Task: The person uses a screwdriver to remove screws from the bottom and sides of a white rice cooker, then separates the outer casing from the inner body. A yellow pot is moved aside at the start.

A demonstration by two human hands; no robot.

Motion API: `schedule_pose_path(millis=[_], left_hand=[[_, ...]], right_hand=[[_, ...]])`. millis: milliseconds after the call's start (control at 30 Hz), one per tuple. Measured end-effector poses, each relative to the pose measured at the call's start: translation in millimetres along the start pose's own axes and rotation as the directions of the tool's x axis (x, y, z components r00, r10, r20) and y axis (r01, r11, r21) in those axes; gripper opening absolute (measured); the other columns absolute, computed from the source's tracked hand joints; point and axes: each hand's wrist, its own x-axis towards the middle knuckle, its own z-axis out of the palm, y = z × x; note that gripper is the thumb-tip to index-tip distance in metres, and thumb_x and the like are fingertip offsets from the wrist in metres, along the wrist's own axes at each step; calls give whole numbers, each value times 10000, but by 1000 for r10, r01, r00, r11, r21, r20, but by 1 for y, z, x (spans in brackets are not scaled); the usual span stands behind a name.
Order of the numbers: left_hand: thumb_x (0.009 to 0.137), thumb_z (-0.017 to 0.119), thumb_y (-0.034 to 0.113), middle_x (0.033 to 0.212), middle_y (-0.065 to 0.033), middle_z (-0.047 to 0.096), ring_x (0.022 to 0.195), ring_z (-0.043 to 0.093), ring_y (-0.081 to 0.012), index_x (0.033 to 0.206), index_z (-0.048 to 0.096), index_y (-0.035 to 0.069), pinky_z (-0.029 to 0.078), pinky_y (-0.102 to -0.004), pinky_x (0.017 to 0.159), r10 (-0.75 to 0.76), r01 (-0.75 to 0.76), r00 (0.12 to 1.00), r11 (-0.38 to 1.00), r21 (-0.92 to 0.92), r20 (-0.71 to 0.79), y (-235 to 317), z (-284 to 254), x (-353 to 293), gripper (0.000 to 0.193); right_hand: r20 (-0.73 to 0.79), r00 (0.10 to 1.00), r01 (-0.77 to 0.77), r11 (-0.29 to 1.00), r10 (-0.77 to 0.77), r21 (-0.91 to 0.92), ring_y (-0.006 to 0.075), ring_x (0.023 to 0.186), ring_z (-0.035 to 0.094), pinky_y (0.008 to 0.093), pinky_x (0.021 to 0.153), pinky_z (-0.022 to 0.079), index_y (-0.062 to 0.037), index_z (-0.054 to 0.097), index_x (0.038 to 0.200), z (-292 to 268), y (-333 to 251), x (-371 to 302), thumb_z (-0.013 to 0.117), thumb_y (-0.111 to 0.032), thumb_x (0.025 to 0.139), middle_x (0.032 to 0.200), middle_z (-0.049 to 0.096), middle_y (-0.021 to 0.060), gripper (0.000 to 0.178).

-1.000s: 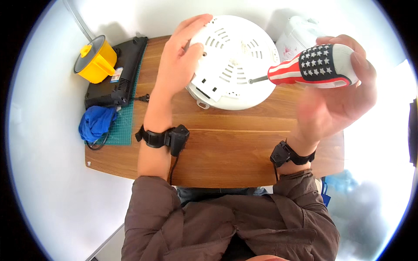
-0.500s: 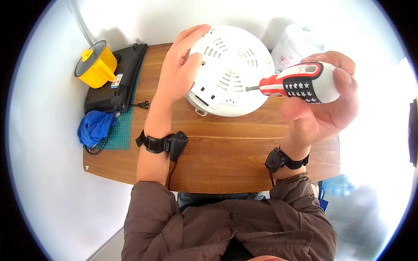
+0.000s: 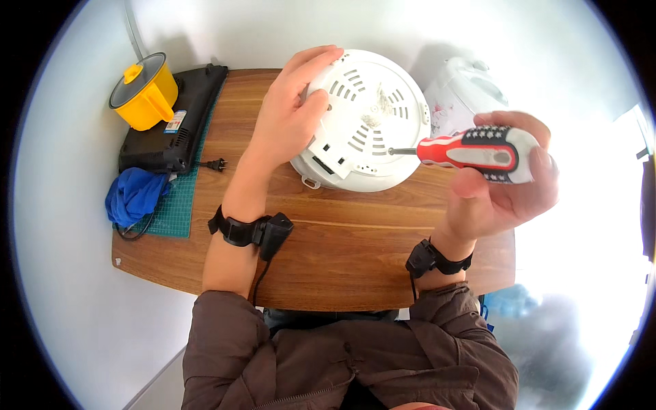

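Observation:
A round white appliance (image 3: 403, 160) stands with its vented underside facing up on the wooden table; slots, screw holes and a small rectangular socket show in it. My left hand (image 3: 290, 113) grips its left rim, thumb on the underside and fingers along the far edge. In my right hand (image 3: 512, 184) is a screwdriver (image 3: 471, 152) with a thick red, white and black star-patterned handle. The fingers wrap round the handle's end. Its shaft points left, and the tip is at a hole near the right side of the underside; whether it sits on a screw is hidden.
At the left, a yellow pot (image 3: 152, 99) with a grey lid rests on a black flat appliance (image 3: 154, 147) over a green cutting mat (image 3: 174, 212). Nearby lie a blue cloth bundle (image 3: 135, 197) and a plug (image 3: 216, 164). Behind my right hand stands a white flower-printed container (image 3: 454, 96).
The screwdriver handle has turned about its axis, bringing a red and grey face round in place of the starred one. My left hand keeps its grip. The whole view has shifted slightly.

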Motion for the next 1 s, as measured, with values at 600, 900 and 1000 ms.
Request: schedule_pose_path(millis=[600, 900, 1000], left_hand=[[902, 440, 14, 1482, -121, 543, 1200, 580, -157, 1411, 605, 2, 460, -264, 978, 62, -62, 998, 995, 72, 8, -7, -1, -1, 535], [858, 454, -49, 1459, -192, 519, 1347, 500, -270, 1388, 552, -100, 396, -326, 1107, 116, -116, 993, 993, -13, 24, -8, 0, 2, 541], [865, 444, -60, 1471, -206, 505, 1350, 499, -273, 1387, 547, -105, 392, -329, 1113, 4, -2, 999, 999, -32, 43, 12, 1, 1, 534]], right_hand=[[16, 995, -101, 993, 100, 59, 383, 1135, 695, 469, 891, 635, -213, 387, 1502, -13, 5, -10, 708, -390, 973, 1307, 630, 291, 643], [64, 992, -124, 958, 111, 260, 430, 1235, 635, 506, 904, 637, -261, 323, 1541, -14, 8, -9, 548, -482, 1039, 1407, 550, 297, 594], [-1, 995, -103, 995, 103, -10, 434, 1186, 663, 551, 940, 614, -227, 320, 1535, -8, -1, -9, 602, -471, 1013, 1349, 593, 294, 641]])
